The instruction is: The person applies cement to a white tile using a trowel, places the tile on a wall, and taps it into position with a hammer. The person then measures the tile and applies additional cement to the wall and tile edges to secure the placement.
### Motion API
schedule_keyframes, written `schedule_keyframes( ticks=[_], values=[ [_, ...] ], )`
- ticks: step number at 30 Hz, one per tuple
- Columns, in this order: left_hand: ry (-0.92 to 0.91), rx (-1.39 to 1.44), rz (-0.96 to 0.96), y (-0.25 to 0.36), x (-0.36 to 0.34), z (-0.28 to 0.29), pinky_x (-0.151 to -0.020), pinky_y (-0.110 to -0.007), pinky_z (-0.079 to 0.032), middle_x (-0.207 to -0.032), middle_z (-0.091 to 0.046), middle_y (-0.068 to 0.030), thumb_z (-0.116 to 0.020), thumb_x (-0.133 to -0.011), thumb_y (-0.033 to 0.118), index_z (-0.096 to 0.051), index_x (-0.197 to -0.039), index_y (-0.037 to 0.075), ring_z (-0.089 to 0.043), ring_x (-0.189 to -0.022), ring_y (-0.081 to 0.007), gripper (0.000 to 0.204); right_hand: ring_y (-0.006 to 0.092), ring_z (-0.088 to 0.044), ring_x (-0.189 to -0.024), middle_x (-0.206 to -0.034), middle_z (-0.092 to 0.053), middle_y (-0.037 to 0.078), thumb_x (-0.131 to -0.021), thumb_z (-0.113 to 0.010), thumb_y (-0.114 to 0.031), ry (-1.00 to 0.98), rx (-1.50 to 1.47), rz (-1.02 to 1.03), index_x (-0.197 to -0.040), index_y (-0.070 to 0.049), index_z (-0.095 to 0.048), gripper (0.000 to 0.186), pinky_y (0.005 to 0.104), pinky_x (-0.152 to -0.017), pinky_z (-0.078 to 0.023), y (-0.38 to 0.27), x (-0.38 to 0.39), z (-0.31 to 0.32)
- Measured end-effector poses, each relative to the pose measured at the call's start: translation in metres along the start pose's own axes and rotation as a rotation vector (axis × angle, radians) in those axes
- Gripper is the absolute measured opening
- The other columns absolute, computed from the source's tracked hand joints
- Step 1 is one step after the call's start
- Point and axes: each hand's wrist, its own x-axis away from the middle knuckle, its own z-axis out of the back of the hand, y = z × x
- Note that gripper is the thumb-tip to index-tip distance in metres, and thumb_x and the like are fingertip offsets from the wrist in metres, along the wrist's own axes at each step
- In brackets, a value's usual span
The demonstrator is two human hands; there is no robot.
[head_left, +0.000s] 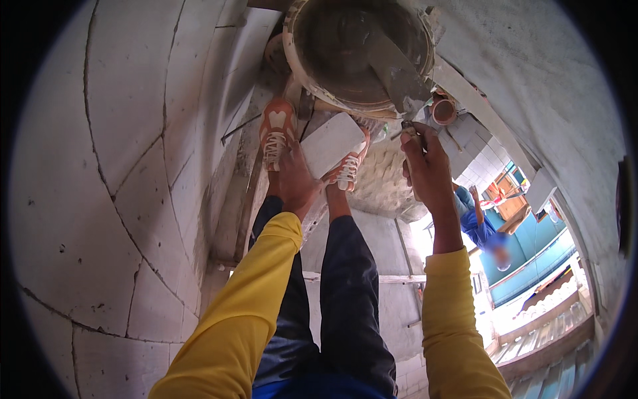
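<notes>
My left hand [297, 178] is closed on the near end of a pale, flat rectangular board [332, 143] with rounded corners, held above and between my shoes. My right hand [428, 166] grips the handle of a trowel [399, 72], fingers wrapped around it. The trowel's wide grey blade, smeared with wet mortar, reaches over the rim into a round bucket [292, 56]. Grey wet mortar [325, 40] lies inside that bucket, and dried splashes coat its rim. Whether the blade tip dips into the mortar, I cannot tell.
I stand high on narrow planks [249, 199]. A cracked-joint block wall [133, 166] rises close on the left, a grey plastered wall [531, 80] on the right. Beside the bucket sits a small brown pot [444, 112]. Lower down at the right is another person [475, 223] in blue.
</notes>
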Motion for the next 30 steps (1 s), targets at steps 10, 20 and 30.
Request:
schedule_keyframes(
  ticks=[10,20,30],
  values=[
    [0.042,1.127,0.046,0.076,-0.134,0.146,-0.109,-0.054,-0.052,-0.155,-0.05,-0.0127,-0.074,-0.1,0.036,-0.047,-0.156,0.011,-0.054,-0.139,-0.025,0.067,0.0391,-0.072,-0.104,-0.116,-0.069,0.021,-0.097,-0.064,-0.018,0.104,0.7,0.507,-0.127,0.0,-0.066,0.035,0.0495,-0.089,-0.056,-0.034,-0.049,0.018],
    [-0.266,0.67,-0.228,0.124,-0.2,0.211,-0.095,-0.053,-0.061,-0.12,-0.066,-0.0089,-0.071,-0.102,0.033,-0.056,-0.131,0.008,-0.067,-0.111,-0.0239,0.041,0.0318,-0.075,-0.091,-0.103,-0.071,0.012,-0.091,-0.063,-0.015,0.32,1.248,1.178,-0.12,-0.009,-0.07,0.03,0.0458,-0.075,-0.059,-0.127,-0.112,0.025],
    [-0.254,0.489,-0.554,0.122,-0.164,0.179,-0.078,-0.032,-0.06,-0.107,-0.068,-0.0023,-0.072,-0.102,0.023,-0.06,-0.124,0.006,-0.063,-0.09,-0.0097,0.03,0.0472,-0.072,-0.105,-0.113,-0.073,0.028,-0.101,-0.06,-0.028,0.116,0.663,0.202,-0.133,-0.003,-0.063,0.04,0.0574,-0.09,-0.058,0.04,-0.099,-0.02]
  ],
)
